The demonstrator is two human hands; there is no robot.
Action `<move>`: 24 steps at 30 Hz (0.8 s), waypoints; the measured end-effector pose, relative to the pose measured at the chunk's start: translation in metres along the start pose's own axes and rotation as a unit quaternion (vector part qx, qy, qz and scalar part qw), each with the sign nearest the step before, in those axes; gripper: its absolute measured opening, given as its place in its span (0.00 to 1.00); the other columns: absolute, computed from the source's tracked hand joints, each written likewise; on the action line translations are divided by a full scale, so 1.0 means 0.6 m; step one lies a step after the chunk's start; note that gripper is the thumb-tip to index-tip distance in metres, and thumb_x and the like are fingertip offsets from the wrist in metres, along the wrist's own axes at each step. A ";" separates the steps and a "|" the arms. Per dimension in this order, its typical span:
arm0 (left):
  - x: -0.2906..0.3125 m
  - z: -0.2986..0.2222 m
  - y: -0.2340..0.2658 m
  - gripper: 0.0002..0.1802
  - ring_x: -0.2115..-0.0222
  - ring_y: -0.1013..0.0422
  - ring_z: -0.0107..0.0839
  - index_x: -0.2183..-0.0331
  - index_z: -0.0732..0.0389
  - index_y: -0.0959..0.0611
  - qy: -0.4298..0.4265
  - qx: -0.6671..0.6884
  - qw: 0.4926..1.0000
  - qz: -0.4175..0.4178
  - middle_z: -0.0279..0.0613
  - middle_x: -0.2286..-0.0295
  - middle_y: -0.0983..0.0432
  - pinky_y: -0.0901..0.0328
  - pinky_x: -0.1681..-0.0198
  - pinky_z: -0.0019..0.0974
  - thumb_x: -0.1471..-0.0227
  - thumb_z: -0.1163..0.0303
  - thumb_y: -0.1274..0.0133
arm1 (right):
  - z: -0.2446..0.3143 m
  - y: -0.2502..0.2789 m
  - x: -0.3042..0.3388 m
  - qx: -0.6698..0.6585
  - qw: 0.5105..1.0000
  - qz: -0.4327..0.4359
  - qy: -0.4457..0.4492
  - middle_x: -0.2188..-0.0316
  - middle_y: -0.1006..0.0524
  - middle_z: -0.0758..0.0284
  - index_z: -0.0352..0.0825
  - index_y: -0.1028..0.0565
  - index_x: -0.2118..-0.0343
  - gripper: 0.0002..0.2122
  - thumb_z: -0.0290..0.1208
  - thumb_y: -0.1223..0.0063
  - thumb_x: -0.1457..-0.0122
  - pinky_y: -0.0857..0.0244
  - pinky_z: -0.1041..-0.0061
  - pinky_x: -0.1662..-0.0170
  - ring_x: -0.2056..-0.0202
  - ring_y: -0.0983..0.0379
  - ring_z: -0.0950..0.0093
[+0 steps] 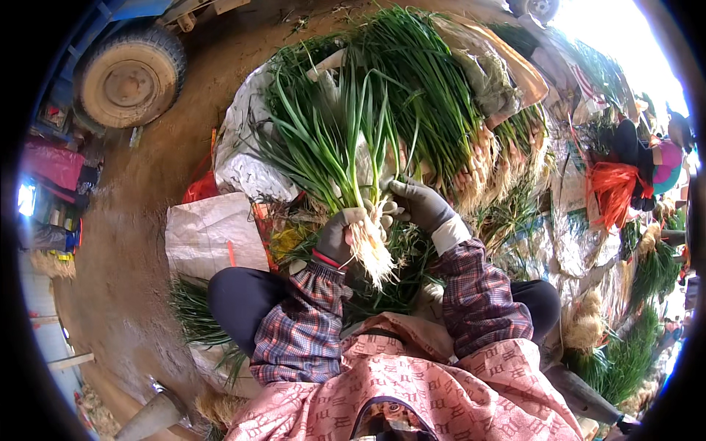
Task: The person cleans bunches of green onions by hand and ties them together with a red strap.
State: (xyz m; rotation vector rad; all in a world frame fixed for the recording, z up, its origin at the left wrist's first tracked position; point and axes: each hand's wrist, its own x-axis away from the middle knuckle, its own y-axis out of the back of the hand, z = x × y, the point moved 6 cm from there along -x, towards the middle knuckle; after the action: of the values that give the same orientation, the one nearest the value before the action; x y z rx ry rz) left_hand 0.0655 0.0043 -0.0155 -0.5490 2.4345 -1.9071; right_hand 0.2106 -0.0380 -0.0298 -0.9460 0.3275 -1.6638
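A person in a pink patterned apron [412,375] is sitting low among green onions, dark-trousered knees [239,301] spreading to either side and plaid sleeves [298,331] reaching forward. Between the knees, the gloved left hand [337,239] is closing firmly around a bunch of green onions [353,173], gripping it just above the roots. The bunch is sitting in front of the apron, its pale roots [373,259] hanging toward the person and its long leaves fanning away over the pile beyond. The gloved right hand [423,204], a white cuff [450,233] showing at its wrist, is bending its fingers in at the bunch's right edge; whether they are pinching a stalk, one cannot tell.

To the left, a whitish sack [213,231] is lying flat beside loose greens, with red plastic [198,187] showing behind it. Directly beyond the hands, a large pile of green onions [423,95] is spreading over pale sheeting [246,158], many of its roots pointing to the near right. Off to the right, more bundles [585,323] are lying near a tangle of orange-red strands [616,191]. Farther out, brown, wet-looking ground [140,257] is stretching toward a vehicle's mud-coated wheel [131,81] at upper left.
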 end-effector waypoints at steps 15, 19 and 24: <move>-0.007 0.001 -0.056 0.09 0.71 0.39 0.27 0.66 0.61 0.23 -0.030 0.100 0.983 0.153 0.34 0.70 0.37 0.37 0.66 0.33 0.52 0.69 0.50 | 0.101 0.023 0.023 0.354 0.852 -0.299 0.245 0.76 0.24 0.68 0.35 0.26 0.68 0.14 0.41 0.56 0.37 0.39 0.77 0.79 0.82 0.33 0.77; 0.001 0.000 -0.086 0.09 0.72 0.42 0.26 0.65 0.61 0.22 -0.010 0.243 0.943 0.226 0.32 0.72 0.40 0.39 0.65 0.34 0.48 0.68 0.52 | 0.008 -0.056 -0.011 -0.029 0.997 -0.030 0.066 0.62 0.22 0.65 0.34 0.26 0.53 0.16 0.41 0.57 0.34 0.39 0.79 0.78 0.81 0.33 0.81; 0.016 -0.017 -0.089 0.11 0.71 0.41 0.26 0.62 0.62 0.21 -0.031 0.236 0.945 0.222 0.33 0.69 0.38 0.39 0.64 0.35 0.46 0.68 0.51 | -0.021 -0.069 -0.025 0.145 0.988 0.037 0.047 0.66 0.25 0.67 0.36 0.26 0.55 0.14 0.40 0.55 0.35 0.34 0.75 0.64 0.67 0.29 0.76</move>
State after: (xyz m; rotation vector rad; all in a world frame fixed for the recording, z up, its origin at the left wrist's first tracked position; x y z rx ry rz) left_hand 0.0688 0.0007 0.0394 -0.0323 1.7553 -2.1008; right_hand 0.1736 -0.0142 -0.0173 -0.6332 0.1743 -1.6384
